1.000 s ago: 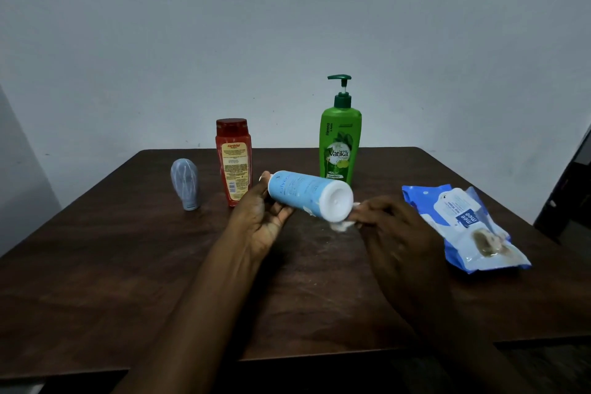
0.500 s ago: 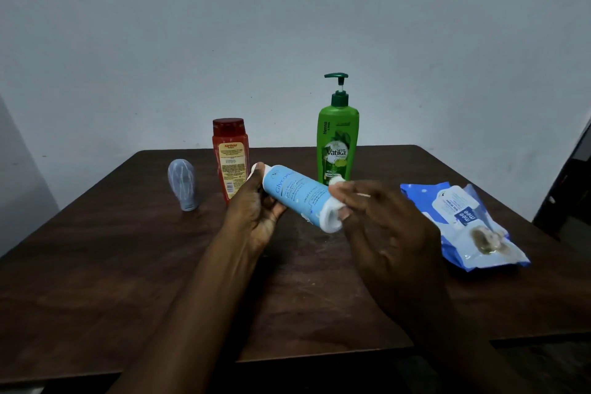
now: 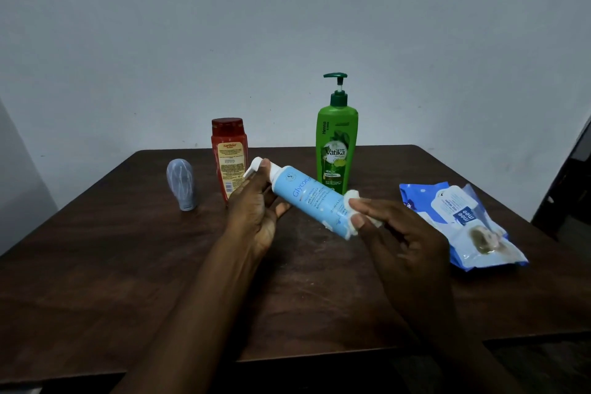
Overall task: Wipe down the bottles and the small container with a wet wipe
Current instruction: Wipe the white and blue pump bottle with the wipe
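Note:
My left hand (image 3: 256, 214) grips the neck end of a light blue bottle (image 3: 311, 198), which lies tilted above the table with its white pump pointing up left. My right hand (image 3: 399, 240) pinches a white wet wipe (image 3: 351, 201) against the bottle's lower end. A red bottle (image 3: 229, 158) stands behind my left hand. A green pump bottle (image 3: 336, 144) stands upright behind the blue one. A small grey-blue container (image 3: 181, 184) stands at the left.
A blue and white pack of wet wipes (image 3: 460, 224) lies flat on the right side of the dark wooden table (image 3: 96, 281). A pale wall rises behind the table. A dark object stands at the far right edge.
The blue bottle has turned from base-toward-me to showing its side and label. My right hand has brought the wipe from under the base up onto the bottle's lower end.

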### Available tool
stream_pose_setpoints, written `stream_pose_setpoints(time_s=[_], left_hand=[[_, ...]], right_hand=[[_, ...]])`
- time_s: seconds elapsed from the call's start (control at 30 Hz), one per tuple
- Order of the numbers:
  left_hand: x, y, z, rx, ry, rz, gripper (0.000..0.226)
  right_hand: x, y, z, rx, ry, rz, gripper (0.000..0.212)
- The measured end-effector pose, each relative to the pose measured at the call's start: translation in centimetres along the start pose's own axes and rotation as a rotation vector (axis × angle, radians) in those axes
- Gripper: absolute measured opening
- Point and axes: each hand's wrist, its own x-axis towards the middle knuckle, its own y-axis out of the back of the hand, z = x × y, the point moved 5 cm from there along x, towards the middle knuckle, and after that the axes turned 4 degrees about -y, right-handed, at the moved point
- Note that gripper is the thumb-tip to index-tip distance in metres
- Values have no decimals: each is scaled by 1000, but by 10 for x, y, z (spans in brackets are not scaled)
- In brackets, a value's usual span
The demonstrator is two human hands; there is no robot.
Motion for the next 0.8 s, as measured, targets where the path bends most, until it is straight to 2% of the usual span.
stream_pose_setpoints(time_s=[0.1,0.13,0.3,0.43,0.57,0.7,0.8], left_hand=[[-2,-1,0,-28,-35,12,7],[-2,0,0,-40,-43,17,8],[-7,-2,4,-129,-120,-39,13],[-17,-11,15,-85,-218,-136,13],[-31,-22,30,50,-305,-252,25],[-43,-24,47,333,-410,-337,32],[-50,-23,48,476,-431,-363,34]], right_hand=[[-5,-10,21,391,-486,51,17],[-7,-12,25,492,-598,75,16],[-18,-29,37,930,-954,88,15],[-28,-36,41,1096,-1142,39,18],[-31,-36,44,886,-1071,-80,19],[-13,-15,25,577,-707,20,23],[-2,-17,-3,495,-438,6,23]])
